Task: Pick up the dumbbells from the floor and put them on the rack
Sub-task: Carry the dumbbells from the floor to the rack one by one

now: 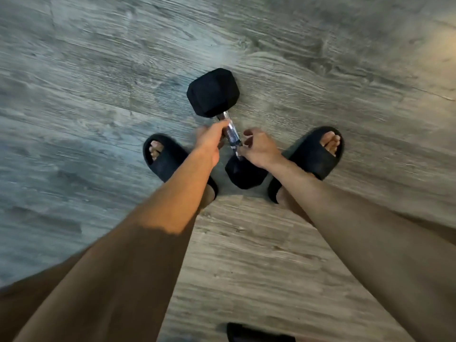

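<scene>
A black hex dumbbell (212, 93) with a chrome handle lies on the grey wood-look floor between my feet, one head pointing away from me and the other near my right foot. My left hand (209, 141) touches the left side of the handle, fingers curled partly round it. My right hand (259, 149) sits at the near end of the handle with fingers bent and spread, fingertips at the bar. Neither hand visibly closes fully around the handle. No rack is in view.
My feet in black slides stand either side of the dumbbell, left foot (167, 161) and right foot (318, 151). A dark object (259, 334) shows at the bottom edge. Grey plank floor (98, 95) stretches all around.
</scene>
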Demonstrator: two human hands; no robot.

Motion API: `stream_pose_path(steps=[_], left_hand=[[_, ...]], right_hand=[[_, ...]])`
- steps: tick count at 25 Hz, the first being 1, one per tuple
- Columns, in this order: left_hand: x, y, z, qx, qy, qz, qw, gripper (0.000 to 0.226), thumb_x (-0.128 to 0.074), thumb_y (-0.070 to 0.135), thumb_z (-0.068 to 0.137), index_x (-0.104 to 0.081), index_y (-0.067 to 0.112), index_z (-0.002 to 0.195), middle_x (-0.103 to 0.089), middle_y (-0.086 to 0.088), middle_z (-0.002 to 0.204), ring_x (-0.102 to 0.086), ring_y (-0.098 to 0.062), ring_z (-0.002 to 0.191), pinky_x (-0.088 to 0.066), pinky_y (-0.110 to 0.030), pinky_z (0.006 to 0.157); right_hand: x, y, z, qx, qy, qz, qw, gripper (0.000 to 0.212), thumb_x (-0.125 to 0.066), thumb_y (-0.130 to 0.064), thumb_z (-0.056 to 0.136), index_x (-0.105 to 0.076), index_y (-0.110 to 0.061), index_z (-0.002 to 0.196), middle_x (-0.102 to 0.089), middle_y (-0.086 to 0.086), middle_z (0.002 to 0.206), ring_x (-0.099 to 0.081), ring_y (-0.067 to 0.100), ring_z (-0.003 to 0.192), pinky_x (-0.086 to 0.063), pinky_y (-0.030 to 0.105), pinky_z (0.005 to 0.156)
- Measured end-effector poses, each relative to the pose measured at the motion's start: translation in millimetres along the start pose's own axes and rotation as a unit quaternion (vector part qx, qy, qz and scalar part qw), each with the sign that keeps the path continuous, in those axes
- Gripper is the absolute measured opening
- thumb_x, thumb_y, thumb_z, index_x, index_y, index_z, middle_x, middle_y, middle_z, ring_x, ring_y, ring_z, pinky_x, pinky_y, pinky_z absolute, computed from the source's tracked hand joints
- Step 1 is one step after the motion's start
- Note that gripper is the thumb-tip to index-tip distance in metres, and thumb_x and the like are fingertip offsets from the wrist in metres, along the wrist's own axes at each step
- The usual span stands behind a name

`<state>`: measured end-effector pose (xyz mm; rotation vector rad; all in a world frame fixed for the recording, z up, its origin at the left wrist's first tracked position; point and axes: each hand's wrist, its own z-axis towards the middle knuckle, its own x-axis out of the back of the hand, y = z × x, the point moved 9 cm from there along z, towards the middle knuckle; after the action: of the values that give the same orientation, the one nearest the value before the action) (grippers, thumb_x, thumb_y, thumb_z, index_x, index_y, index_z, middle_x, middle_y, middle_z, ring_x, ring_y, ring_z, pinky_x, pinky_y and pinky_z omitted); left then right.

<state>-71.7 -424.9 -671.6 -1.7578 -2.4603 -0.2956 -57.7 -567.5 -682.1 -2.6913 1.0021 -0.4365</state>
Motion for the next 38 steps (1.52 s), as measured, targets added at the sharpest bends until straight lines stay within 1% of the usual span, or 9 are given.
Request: stream_pose_path(steps=[3,8,12,18,22,27,30,34,38], left_hand=[[-20.9,0.9,36.3,0.008,-0.017,-0.099,0.995,0.039,-0.068,0.004,0.087,-0.058,-0.003,0.124,-0.065,-0.015,0.122,-0.060,-0.021,0.105,-0.047,-0.034,0.103],[-30.4,10.0,50.6,0.050,-0.079,-0.139,0.986,0.009,-0.060,-0.001,0.092,-0.063,0.007,0.088,-0.063,-0.003,0.076,-0.060,-0.012,0.069,-0.052,-0.019,0.062],[-31.5,8.7,18.9,0.057,-0.071,-0.156,0.984,0.010,-0.063,0.000,0.091,-0.063,0.009,0.086,-0.059,-0.001,0.077,-0.055,-0.011,0.068,-0.048,-0.022,0.063],[-8.2,29.4,-117.9,0.037,-0.096,-0.228,0.968,0.013,-0.063,-0.003,0.090,-0.065,0.010,0.089,-0.061,-0.001,0.079,-0.056,-0.011,0.069,-0.051,-0.020,0.061],[33.3,46.0,-248.2,0.023,-0.095,-0.258,0.961,0.017,-0.057,-0.004,0.093,-0.063,0.010,0.084,-0.060,0.000,0.076,-0.054,-0.011,0.066,-0.047,-0.019,0.060],[109.8,53.3,-397.8,0.007,-0.028,-0.358,0.933,0.011,-0.060,-0.007,0.090,-0.061,0.003,0.086,-0.056,-0.006,0.076,-0.053,-0.013,0.064,-0.048,-0.025,0.057],[160.0,55.1,-473.3,-0.017,-0.015,-0.436,0.900,0.019,-0.062,-0.007,0.090,-0.054,0.003,0.105,-0.054,-0.010,0.081,-0.052,-0.016,0.067,-0.046,-0.030,0.066],[218.4,52.9,-528.4,-0.034,-0.054,-0.516,0.854,0.021,-0.053,-0.004,0.096,-0.053,0.008,0.078,-0.047,-0.007,0.074,-0.046,-0.016,0.066,-0.039,-0.028,0.067],[283.3,39.6,-538.4,0.016,-0.068,-0.594,0.801,0.021,-0.056,0.003,0.097,-0.053,0.010,0.077,-0.047,-0.005,0.072,-0.047,-0.015,0.065,-0.042,-0.029,0.065]], right_hand=[[-21.3,-3.6,38.0,0.024,-0.040,-0.015,0.999,0.027,-0.069,-0.013,0.084,-0.065,-0.008,0.111,-0.070,0.012,0.093,-0.064,0.021,0.080,-0.050,0.034,0.071],[-46.5,-5.1,53.1,0.003,-0.073,-0.035,0.997,0.012,-0.062,-0.023,0.090,-0.068,-0.013,0.090,-0.077,0.009,0.085,-0.067,0.018,0.068,-0.055,0.037,0.078],[-35.3,-10.0,27.5,-0.013,-0.058,-0.042,0.997,0.014,-0.060,-0.031,0.091,-0.061,-0.023,0.080,-0.069,-0.003,0.069,-0.068,0.018,0.071,-0.054,0.036,0.077],[9.2,-59.0,-96.0,0.016,-0.041,-0.073,0.996,0.005,-0.059,-0.019,0.086,-0.056,-0.017,0.089,-0.066,-0.002,0.069,-0.064,0.008,0.059,-0.047,0.028,0.055],[24.4,-116.2,-217.3,0.039,-0.055,-0.105,0.992,0.015,-0.061,-0.023,0.087,-0.062,-0.007,0.087,-0.072,0.020,0.085,-0.070,0.034,0.080,-0.056,0.050,0.078],[29.6,-192.9,-360.5,0.050,-0.052,-0.192,0.979,0.033,-0.067,-0.048,0.080,-0.056,-0.018,0.073,-0.067,0.006,0.072,-0.067,0.029,0.075,-0.053,0.039,0.067],[26.0,-238.6,-430.9,0.055,-0.031,-0.271,0.960,0.034,-0.061,-0.051,0.081,-0.050,-0.020,0.074,-0.057,-0.002,0.069,-0.065,0.028,0.079,-0.043,0.031,0.064],[-1.6,-301.7,-493.8,0.085,-0.033,-0.405,0.910,0.032,-0.064,-0.046,0.078,-0.062,-0.019,0.096,-0.066,0.008,0.093,-0.069,0.033,0.092,-0.046,0.032,0.068],[-51.2,-363.4,-524.1,0.114,-0.066,-0.511,0.849,0.029,-0.066,-0.045,0.075,-0.053,-0.020,0.077,-0.061,0.000,0.073,-0.062,0.024,0.066,-0.042,0.027,0.053]])
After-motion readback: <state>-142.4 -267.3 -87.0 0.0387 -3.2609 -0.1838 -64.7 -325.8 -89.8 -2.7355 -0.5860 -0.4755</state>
